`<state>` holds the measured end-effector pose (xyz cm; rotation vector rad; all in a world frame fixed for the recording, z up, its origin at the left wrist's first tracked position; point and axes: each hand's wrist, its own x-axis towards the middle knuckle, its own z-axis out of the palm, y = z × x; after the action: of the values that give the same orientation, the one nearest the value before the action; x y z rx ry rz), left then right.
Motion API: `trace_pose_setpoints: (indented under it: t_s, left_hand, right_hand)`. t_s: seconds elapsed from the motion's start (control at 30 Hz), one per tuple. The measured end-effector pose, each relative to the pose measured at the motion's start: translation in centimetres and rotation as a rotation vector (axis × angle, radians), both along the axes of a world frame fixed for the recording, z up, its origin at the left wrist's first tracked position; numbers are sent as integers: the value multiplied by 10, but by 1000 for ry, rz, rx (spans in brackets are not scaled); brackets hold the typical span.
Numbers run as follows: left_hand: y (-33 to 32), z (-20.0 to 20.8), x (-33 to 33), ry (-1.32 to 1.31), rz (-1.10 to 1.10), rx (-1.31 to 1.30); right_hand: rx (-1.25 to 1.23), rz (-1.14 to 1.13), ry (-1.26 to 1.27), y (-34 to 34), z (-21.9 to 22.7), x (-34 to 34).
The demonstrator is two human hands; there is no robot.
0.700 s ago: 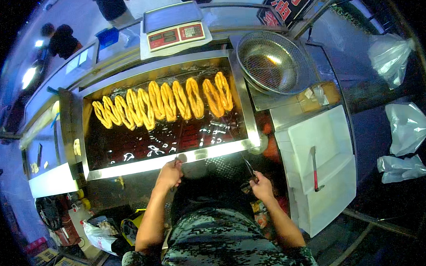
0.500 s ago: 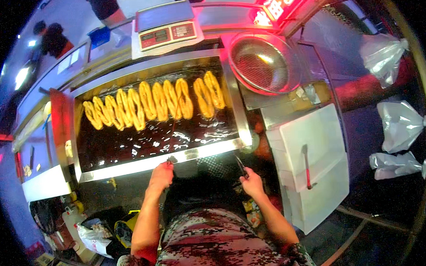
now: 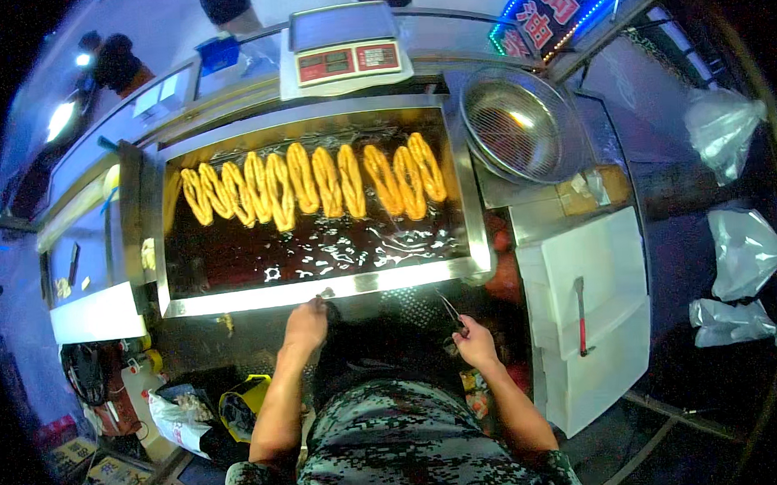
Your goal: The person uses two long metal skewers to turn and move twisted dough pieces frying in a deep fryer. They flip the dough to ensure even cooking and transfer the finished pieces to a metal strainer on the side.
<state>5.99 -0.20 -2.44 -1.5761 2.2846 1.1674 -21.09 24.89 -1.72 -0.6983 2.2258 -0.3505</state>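
Frying stage: dough sticks [image 3: 315,183] float in a row across the upper part of the oil vat [image 3: 469,194], while the right hand [image 3: 476,343] fingers grasp long tongs [image 3: 450,311] and the left hand [image 3: 307,323] rests clenched at the vat's lower rim, so turning the sticks likely comes next, calling for a reach up-frame.

A short-sleeved top in a pixelated camouflage print of dark green, grey and pale flecks is worn, seen from above across the chest and shoulders. The sleeves end above the elbows, and both forearms are left bare. No gloves, watch or rings can be made out on the left hand [image 3: 305,324] or the right hand [image 3: 476,343]. A dark apron-like garment is seen below the chest.
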Motion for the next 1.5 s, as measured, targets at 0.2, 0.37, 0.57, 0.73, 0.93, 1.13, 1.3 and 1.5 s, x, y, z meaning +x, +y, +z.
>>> trace_pose_setpoints:
  t_s: [0.2, 0.37, 0.57, 0.73, 0.93, 1.13, 1.3, 1.5]
  left_hand:
    - [-18, 24, -5, 253, 349, 707]
    - [-27, 28, 19, 523, 518, 875]
    - [-20, 30, 28, 242, 399, 595]
    - [-8, -46, 27, 46, -19, 109]
    - [-24, -1, -2, 442, 415, 829]
    - [-36, 14, 15, 468, 405, 828]
    - [-24, -45, 19, 122, -63, -95]
    - [-40, -33, -13, 21, 96, 462]
  right_hand:
    - [-6, 21, 21, -5, -5, 6]
    - [-49, -39, 0, -4, -10, 11]
    - [-50, -71, 11, -14, -2, 21]
    - [-38, -62, 50, -10, -5, 25]
    - [-41, -79, 30, -8, -3, 25]
    - [-53, -30, 73, -15, 2, 28]
    - [-18, -44, 65, -14, -7, 32]
    - [-66, -61, 85, -17, -9, 31]
